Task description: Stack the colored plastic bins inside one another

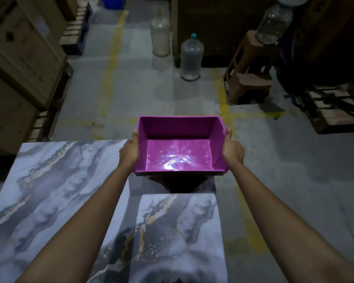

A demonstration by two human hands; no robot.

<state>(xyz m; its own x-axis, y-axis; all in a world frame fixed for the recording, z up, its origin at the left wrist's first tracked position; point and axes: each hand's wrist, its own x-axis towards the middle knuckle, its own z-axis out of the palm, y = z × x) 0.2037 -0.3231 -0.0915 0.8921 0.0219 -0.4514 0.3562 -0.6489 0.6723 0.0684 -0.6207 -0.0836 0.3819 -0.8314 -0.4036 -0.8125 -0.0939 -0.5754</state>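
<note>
A purple plastic bin (178, 152) is held in the air in front of me, open side up and empty inside. My left hand (129, 151) grips its left wall and my right hand (232, 150) grips its right wall, thumbs on the rim. A dark edge shows just under the bin's near rim; I cannot tell whether it is another bin. The bin hangs past the far edge of the marble-patterned table (49, 190), partly over the floor. No other colored bins are visible.
Two marble-patterned tabletops lie below me, the second (180, 231) under my arms. Beyond stand two large water jugs (191, 58), a brown plastic stool (251, 78) bearing a jug, wooden crates (18, 68) at left and pallets (333, 107) at right.
</note>
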